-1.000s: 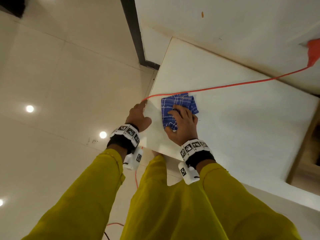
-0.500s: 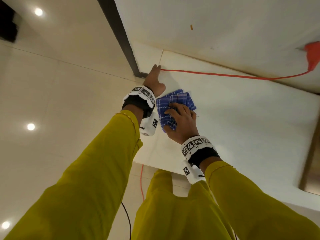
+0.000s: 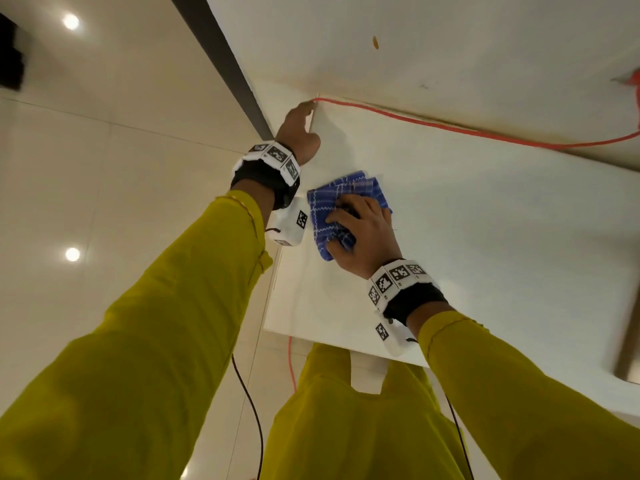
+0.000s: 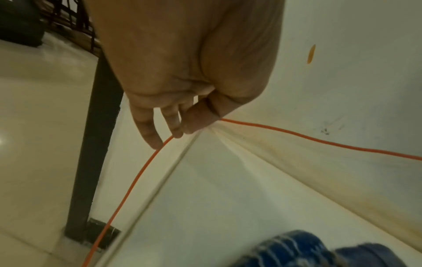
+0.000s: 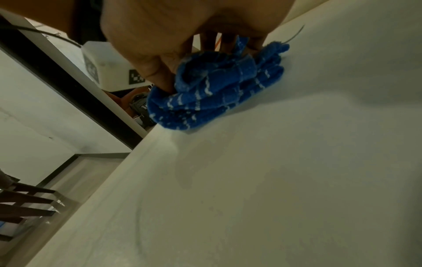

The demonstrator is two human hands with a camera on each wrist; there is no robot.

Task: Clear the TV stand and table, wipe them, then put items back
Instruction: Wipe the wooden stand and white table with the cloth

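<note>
A white TV stand top [image 3: 485, 244] fills the right of the head view, bare but for a folded blue checked cloth [image 3: 346, 195]. My right hand [image 3: 363, 233] lies on the cloth with fingers curled into its folds, pressing it to the surface near the left edge; the right wrist view shows the same cloth [image 5: 217, 90] bunched under that hand. My left hand [image 3: 301, 129] is at the stand's far left corner, where thumb and fingers pinch a thin orange cable [image 4: 319, 140]. The cable [image 3: 450, 128] runs along the back edge by the wall.
The white wall [image 3: 450, 46] rises behind the stand, with a dark vertical strip [image 3: 225, 64] at its left end. Glossy cream floor tiles [image 3: 86, 168] lie to the left. The orange cable drops to the floor beside the stand, and a wooden frame [image 3: 627, 341] shows at the right edge.
My left hand has carried the orange cable from the stand's front left edge back to the far corner by the wall. The right hand and cloth have stayed near the left edge.
</note>
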